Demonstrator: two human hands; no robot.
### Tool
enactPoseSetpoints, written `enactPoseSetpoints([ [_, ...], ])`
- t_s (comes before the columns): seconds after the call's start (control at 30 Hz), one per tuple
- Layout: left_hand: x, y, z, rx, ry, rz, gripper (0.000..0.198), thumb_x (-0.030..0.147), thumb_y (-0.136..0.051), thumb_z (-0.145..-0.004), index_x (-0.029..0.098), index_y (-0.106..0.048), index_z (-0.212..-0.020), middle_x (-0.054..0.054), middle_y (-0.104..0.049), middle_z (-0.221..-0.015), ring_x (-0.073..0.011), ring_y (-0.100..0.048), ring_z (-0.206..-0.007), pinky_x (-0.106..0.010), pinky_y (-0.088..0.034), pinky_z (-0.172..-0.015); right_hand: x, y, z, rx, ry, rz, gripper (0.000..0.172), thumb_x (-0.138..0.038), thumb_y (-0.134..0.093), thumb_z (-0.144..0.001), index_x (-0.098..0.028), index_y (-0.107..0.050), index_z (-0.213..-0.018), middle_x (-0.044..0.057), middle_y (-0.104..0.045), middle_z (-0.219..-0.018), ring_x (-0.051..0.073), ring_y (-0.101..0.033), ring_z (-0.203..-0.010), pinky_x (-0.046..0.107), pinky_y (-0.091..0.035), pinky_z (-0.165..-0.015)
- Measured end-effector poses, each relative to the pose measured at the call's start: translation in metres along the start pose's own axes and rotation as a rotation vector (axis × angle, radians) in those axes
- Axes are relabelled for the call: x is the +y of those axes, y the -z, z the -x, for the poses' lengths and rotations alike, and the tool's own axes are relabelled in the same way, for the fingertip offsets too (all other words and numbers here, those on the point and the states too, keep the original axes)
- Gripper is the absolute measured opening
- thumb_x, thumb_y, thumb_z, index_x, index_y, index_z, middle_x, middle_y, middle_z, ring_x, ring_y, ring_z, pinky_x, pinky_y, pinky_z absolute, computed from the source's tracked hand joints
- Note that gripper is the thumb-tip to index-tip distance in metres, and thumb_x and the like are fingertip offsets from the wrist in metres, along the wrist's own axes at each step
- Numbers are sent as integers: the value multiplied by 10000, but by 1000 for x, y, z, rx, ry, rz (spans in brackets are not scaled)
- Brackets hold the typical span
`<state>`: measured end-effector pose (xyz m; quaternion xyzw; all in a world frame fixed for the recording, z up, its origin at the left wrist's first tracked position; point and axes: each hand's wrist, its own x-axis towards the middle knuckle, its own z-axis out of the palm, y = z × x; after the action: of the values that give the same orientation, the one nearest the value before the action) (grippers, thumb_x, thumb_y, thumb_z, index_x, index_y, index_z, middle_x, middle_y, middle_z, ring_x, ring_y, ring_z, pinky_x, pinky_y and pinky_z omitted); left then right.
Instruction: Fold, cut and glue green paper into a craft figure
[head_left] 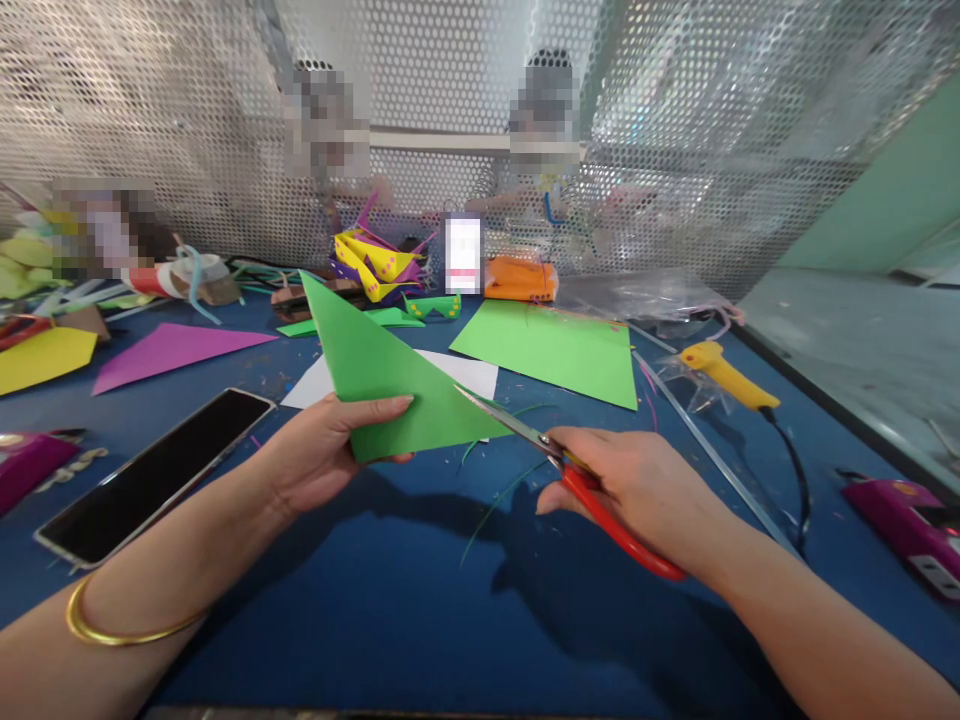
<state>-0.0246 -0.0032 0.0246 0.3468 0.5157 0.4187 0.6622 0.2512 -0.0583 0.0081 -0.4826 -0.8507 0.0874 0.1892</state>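
Observation:
My left hand (330,450) grips a green foam or paper sheet (390,385) by its lower left part, thumb on the near face. The sheet is held up above the table, with one pointed corner rising at the upper left. My right hand (615,470) is closed around red-handled scissors (622,530). Their blades point left and lie against the sheet's right side. Thin green offcut strips (491,510) lie on the blue table below the blades. A white sheet (465,372) is partly hidden behind the green one.
A light green sheet (559,350) lies behind, with a yellow glue gun (727,375) to its right. On the left are a black-screened phone (157,475) and a purple sheet (180,352). Yellow and purple cutouts (375,262) stand before a perforated metal panel (675,120).

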Motion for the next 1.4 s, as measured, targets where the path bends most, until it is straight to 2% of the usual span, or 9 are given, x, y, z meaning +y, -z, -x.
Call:
enactPoseSetpoints([
  [0.17, 1, -1, 0, -6, 2, 1, 262, 63, -795, -669, 111, -707, -911, -46, -758, -821, -177, -680, -630, -259, -589, -474, -2, 0, -1, -15, -16, -15, 516, -685, -459, -893, -190, -601, -880, 2, -638, -645, 130, -552, -483, 241, -380, -482],
  [0.3, -3, -4, 1, 0, 34, -4, 232, 62, -787, -663, 125, -716, -875, -64, -758, -838, -186, -685, -636, -258, -584, -471, -3, -2, -1, -21, -24, 6, 514, -692, -489, -875, -194, -599, -940, 21, -668, -707, 158, -604, -538, 255, -397, -502],
  [0.63, -8, -6, -1, 27, 54, -24, 264, 81, -807, -627, 130, -719, -870, -73, -749, -892, -181, -681, -624, -275, -585, -458, -3, -5, -2, -31, -19, 33, 562, -719, -391, -898, -193, -588, -907, 20, -664, -690, 164, -601, -528, 262, -367, -492],
  [0.87, -7, -6, -1, 14, 49, -10, 231, 78, -808, -627, 147, -727, -831, -55, -747, -836, -180, -681, -611, -266, -584, -459, -3, -7, 0, 7, 7, 57, 511, -676, -419, -917, -195, -590, -891, 22, -664, -663, 170, -615, -525, 265, -356, -486],
  [1.1, -6, -6, -2, 23, 45, -23, 205, 73, -791, -645, 146, -742, -830, -66, -753, -871, -184, -682, -618, -263, -579, -449, -3, -10, 1, 32, 31, 69, 549, -678, -363, -934, -184, -592, -867, 27, -663, -647, 172, -625, -517, 264, -352, -478],
  [1.4, -13, -8, 1, -38, 92, -59, 197, 95, -778, -656, 133, -756, -848, -102, -759, -908, -193, -678, -633, -263, -573, -448, -5, -14, -1, -15, -18, 98, 593, -731, -360, -902, -187, -594, -947, 32, -686, -710, 195, -654, -545, 271, -348, -485],
])
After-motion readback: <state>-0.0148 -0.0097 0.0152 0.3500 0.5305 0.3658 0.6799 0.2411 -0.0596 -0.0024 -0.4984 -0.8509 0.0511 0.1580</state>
